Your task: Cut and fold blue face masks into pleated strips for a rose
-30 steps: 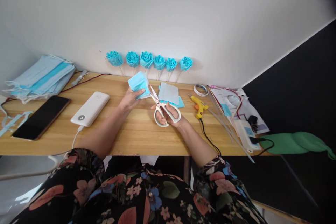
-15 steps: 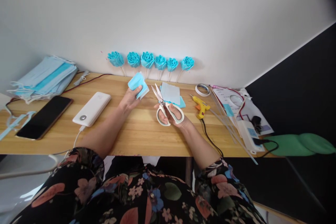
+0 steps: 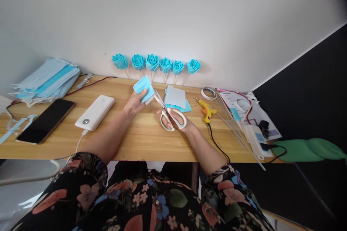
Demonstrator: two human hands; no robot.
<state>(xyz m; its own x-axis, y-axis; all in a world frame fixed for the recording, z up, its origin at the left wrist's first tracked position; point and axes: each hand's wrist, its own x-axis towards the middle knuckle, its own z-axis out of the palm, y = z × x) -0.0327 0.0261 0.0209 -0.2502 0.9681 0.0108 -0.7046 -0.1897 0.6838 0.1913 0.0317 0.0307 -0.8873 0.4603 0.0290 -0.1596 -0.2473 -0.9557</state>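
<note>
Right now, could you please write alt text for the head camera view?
At a wooden desk, the left hand holds a folded blue piece against white-handled scissors in the right hand. Six blue roses line the wall.

Plain white wall (image 3: pixel 173 18) behind light wooden desk (image 3: pixel 141 140); black panel (image 3: pixel 311 79) at right.

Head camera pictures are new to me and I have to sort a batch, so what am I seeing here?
The camera sits on a person's head, looking down at their own arms over a wooden desk. The left hand holds a folded blue piece; the right hand holds white-handled scissors, blades at that piece's edge. On the desk lie a stack of face masks, a phone, a power bank, blue squares and a yellow glue gun. Six blue flowers lean against the wall.
</note>
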